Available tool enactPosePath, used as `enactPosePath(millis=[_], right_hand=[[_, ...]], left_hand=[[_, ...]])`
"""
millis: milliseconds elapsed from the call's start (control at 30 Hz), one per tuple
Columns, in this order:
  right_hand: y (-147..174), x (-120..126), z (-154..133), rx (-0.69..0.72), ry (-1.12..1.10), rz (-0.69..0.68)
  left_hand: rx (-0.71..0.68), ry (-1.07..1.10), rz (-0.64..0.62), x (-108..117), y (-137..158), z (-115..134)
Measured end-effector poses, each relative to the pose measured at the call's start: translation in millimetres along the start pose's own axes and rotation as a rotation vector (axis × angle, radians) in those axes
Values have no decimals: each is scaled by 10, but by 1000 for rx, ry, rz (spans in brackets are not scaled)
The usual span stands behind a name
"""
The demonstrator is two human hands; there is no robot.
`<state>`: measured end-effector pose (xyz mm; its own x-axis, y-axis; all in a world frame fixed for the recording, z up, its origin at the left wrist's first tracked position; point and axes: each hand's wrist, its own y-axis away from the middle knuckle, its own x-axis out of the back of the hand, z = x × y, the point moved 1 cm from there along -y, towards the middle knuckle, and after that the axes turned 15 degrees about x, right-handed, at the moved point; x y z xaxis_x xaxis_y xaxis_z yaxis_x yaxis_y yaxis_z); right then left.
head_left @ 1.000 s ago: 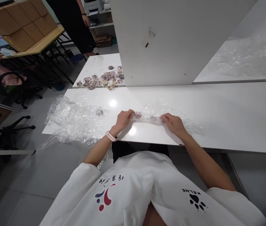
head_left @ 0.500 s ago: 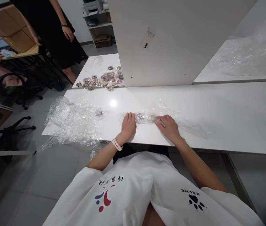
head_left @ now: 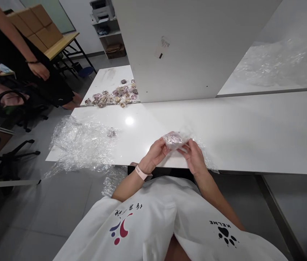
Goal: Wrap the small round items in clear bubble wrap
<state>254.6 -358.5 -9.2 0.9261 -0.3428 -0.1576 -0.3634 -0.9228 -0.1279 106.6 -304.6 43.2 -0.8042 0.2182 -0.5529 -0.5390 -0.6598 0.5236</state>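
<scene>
Between my hands, raised a little over the white table (head_left: 240,137), is a small pinkish bundle (head_left: 173,140) wrapped in clear plastic. My left hand (head_left: 157,151) grips its left side, thumb and fingers round it. At the other end, my right hand (head_left: 194,154) pinches the loose clear plastic wrap (head_left: 187,132). A tail of that wrap trails down to the right, by the table's front edge. What exactly lies inside the bundle cannot be made out.
A heap of crumpled clear plastic (head_left: 80,145) covers the table's left end, a small wrapped piece (head_left: 111,132) at its edge. Several small wrapped items (head_left: 115,97) lie behind it. A white panel (head_left: 186,47) stands at the back. A person in black (head_left: 39,69) is at left.
Both hands have lifted the bundle off the table and drawn closer together; it now looks shorter and more compact. The person at the left has moved further left in view.
</scene>
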Motion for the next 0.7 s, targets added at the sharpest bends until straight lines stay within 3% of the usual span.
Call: enactPosePath(millis=[100, 200, 300, 400, 467, 533, 567, 633, 700], right_hand=[[-43, 27, -115, -98, -129, 5], [-32, 39, -302, -136, -165, -184], [83, 10, -479, -47, -31, -441], [177, 9, -509, 5, 206, -453], [106, 101, -433, 22, 250, -365], [-158, 330, -317, 60, 227, -192], [-369, 504, -261, 89, 218, -51], [-915, 948, -185, 176, 237, 355], [-1536, 1436, -167, 239, 309, 734]], left_hand=[[48, -63, 31, -40, 100, -74], [61, -195, 148, -51, 151, -101], [-86, -286, 278, -79, 170, -113], [-275, -449, 401, -93, 160, -111], [-310, -629, 459, -62, 133, -77], [-303, -771, 486, 25, 89, 12], [-307, -816, 502, 94, 59, 83], [-341, -866, 571, 282, -22, 288], [-403, -934, 708, 518, -136, 570]])
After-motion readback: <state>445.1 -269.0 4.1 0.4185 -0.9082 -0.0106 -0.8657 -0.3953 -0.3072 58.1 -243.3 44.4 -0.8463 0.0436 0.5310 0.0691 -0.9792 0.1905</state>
